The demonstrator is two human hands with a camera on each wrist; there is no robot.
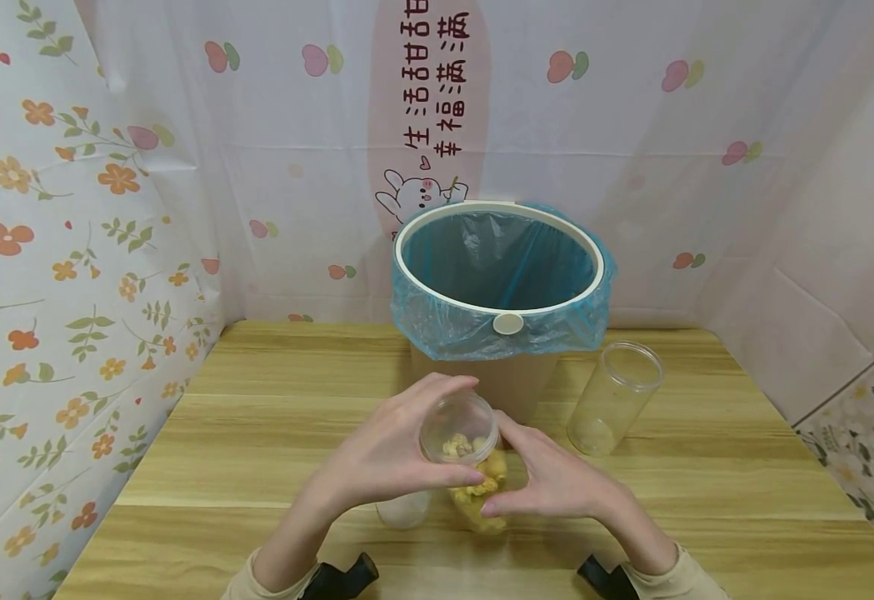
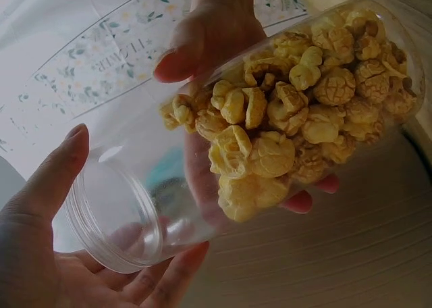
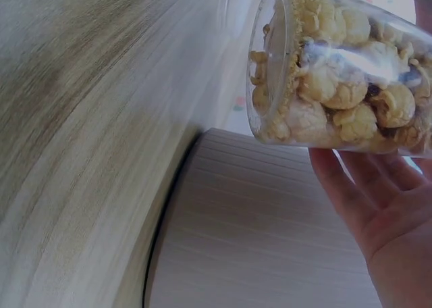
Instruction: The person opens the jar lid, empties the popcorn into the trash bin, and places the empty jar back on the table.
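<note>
A clear plastic jar (image 1: pixel 461 425) of popcorn (image 2: pixel 310 112) is held tilted above the wooden table, in front of a bin. No lid covers its round mouth, which faces up toward the head camera. My left hand (image 1: pixel 387 446) grips the jar around its mouth end, thumb on one side and fingers on the other. Lower down, my right hand (image 1: pixel 556 475) holds the jar's body. Popcorn fills the bottom part, and the part near the mouth is clear in the left wrist view. A whitish round thing (image 1: pixel 404 510), partly hidden by my left hand, lies on the table.
Behind the hands stands the bin (image 1: pixel 507 323), lined with a blue plastic bag (image 1: pixel 437 329) under a cream ring. A second clear jar (image 1: pixel 615 400), open with no contents visible, stands to its right. Patterned cloth (image 1: pixel 294 208) hangs behind the wooden table (image 1: pixel 257 400).
</note>
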